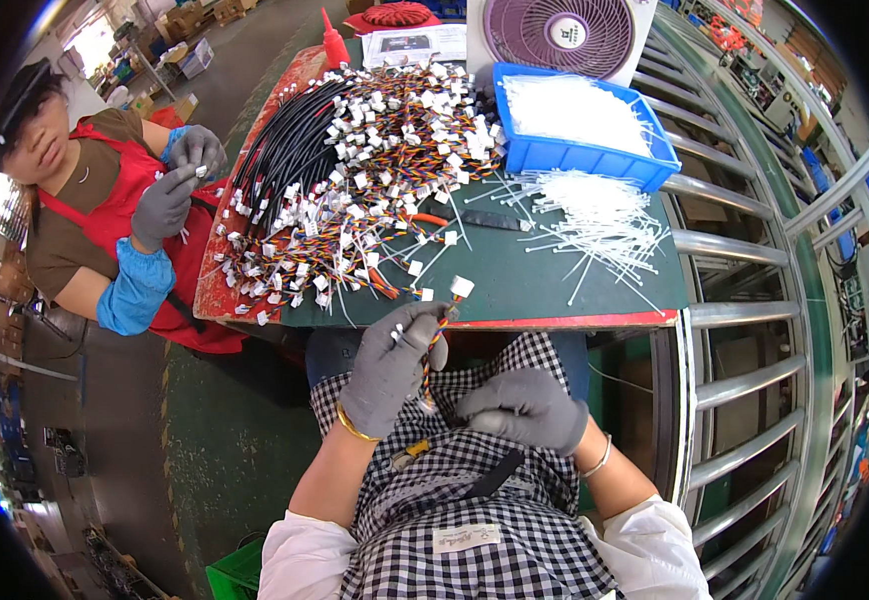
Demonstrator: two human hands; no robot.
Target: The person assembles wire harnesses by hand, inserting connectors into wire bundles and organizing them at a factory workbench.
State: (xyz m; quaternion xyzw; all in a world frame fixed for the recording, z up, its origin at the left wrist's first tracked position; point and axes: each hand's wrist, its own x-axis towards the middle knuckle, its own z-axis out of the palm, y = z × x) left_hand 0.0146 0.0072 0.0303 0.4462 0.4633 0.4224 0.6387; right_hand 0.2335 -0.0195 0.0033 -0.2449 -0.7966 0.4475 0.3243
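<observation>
In my grey-gloved left hand (387, 362), raised just off the table's front edge, is a wire harness (427, 372) of twisted coloured wires. Its white connector (462, 287) sticks up past my fingertips, and the lower end hangs over my checked apron. My right hand (530, 408), gloved in grey too, is beside that lower end with its fingers curled together; whatever they pinch is too small to make out. A big pile of similar harnesses (355, 215) covers the left of the table, with black cables (290, 140) among them.
Loose white cable ties (605, 225) lie in front of a blue bin (580, 155) full of more ties. Behind stand a purple fan (560, 35) and a red bottle (334, 45). A metal roller conveyor (745, 312) runs along the right. At the left, a gloved co-worker (105, 215) handles a small white part.
</observation>
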